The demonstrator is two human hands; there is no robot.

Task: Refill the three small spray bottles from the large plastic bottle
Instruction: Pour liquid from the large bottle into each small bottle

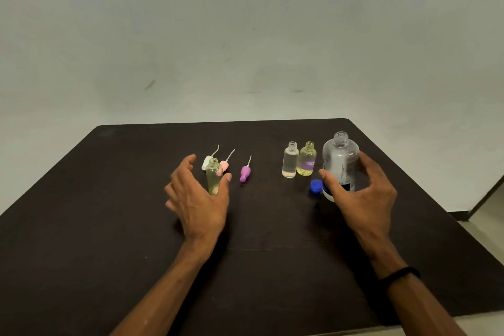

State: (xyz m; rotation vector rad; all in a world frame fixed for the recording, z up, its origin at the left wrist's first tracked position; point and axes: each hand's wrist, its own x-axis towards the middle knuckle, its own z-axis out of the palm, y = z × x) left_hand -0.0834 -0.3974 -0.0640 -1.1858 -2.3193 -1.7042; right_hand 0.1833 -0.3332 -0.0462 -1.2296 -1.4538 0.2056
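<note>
The large clear plastic bottle [340, 161] stands uncapped at the right of the dark table [81, 226]. My right hand [365, 199] cups it loosely, thumb in front of its lower left and fingers spread at its right side. Its blue cap [315, 186] lies just to the left. Two small open bottles stand beside it, one clear [290, 161] and one yellowish [306, 159]. A third small greenish bottle [213, 176] stands open between the thumb and the spread fingers of my left hand [199, 202]; its base is hidden by the palm.
Three spray tops with dip tubes lie behind the greenish bottle: white [206, 162], pink [225, 165] and purple [245, 173]. A plain pale wall rises behind the table. The table's right edge drops to a light floor [480, 229].
</note>
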